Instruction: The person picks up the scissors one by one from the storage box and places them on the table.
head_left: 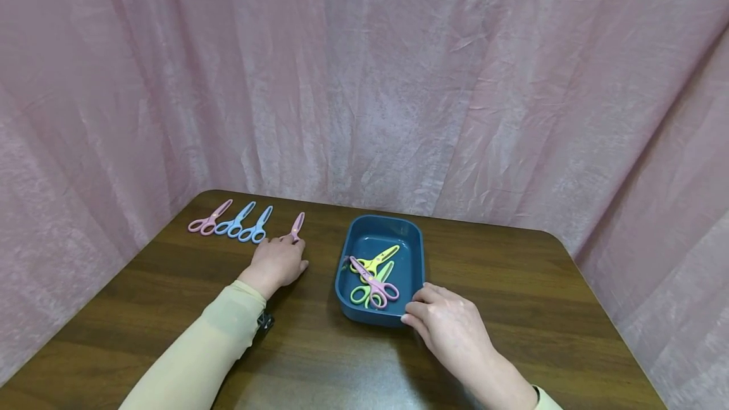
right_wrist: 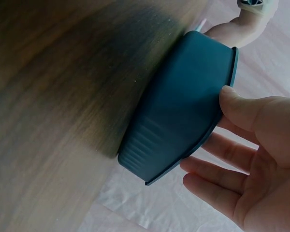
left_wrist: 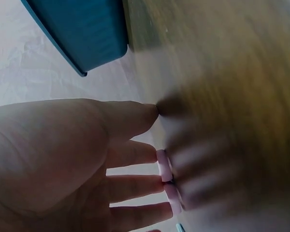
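Note:
My left hand [head_left: 277, 264] reaches over pink scissors [head_left: 298, 225] lying on the table left of a dark blue box. Their blades stick out beyond my fingers. In the left wrist view, extended fingertips touch the pink handles [left_wrist: 164, 166], while the thumb stays apart. With my right hand [head_left: 452, 321] I pinch the near right corner of the box [head_left: 373, 316], thumb outside the rim in the right wrist view. Inside lie yellow scissors [head_left: 383, 259], green scissors [head_left: 388, 271] and, across these, purple scissors [head_left: 361, 268].
Left of my left hand, blue scissors [head_left: 262, 218], more blue scissors [head_left: 243, 212] and pink scissors [head_left: 219, 210] lie in a row on the brown wooden table [head_left: 512, 283]. A pink curtain [head_left: 393, 81] hangs behind the table's far edge.

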Action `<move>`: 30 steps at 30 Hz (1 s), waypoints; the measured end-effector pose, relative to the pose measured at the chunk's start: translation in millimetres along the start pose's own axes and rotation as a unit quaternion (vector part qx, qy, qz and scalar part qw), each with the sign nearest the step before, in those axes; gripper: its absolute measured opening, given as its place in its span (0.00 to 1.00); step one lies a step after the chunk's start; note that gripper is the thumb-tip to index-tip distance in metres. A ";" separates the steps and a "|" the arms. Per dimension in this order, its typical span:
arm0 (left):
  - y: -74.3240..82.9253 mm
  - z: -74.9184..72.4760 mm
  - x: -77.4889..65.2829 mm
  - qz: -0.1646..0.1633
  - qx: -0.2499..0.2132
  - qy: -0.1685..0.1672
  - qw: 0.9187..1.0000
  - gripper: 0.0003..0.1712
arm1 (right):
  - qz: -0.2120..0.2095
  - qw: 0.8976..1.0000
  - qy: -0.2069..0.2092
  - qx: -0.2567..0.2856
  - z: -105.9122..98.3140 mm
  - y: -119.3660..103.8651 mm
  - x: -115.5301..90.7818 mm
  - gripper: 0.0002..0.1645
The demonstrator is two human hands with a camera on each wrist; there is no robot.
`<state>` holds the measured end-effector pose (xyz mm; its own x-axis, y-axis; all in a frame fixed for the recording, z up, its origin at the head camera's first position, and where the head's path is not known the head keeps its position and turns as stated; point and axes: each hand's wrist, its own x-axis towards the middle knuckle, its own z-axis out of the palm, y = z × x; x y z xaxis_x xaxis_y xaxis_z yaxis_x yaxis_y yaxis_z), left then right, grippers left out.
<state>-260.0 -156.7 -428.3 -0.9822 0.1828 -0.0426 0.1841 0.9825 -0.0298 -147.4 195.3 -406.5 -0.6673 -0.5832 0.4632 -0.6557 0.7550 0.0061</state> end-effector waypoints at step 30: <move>-14.0 -0.6 4.8 -0.014 -0.008 -0.020 1.000 0.34 | -0.003 1.000 0.001 -0.003 0.3 -0.1 -0.2 0.05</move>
<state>-267.3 -169.6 -427.5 -0.9846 0.1548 -0.0815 0.1566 0.9875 -0.0162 -147.3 195.3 -406.8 -0.6627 -0.5873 0.4646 -0.6575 0.7533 0.0144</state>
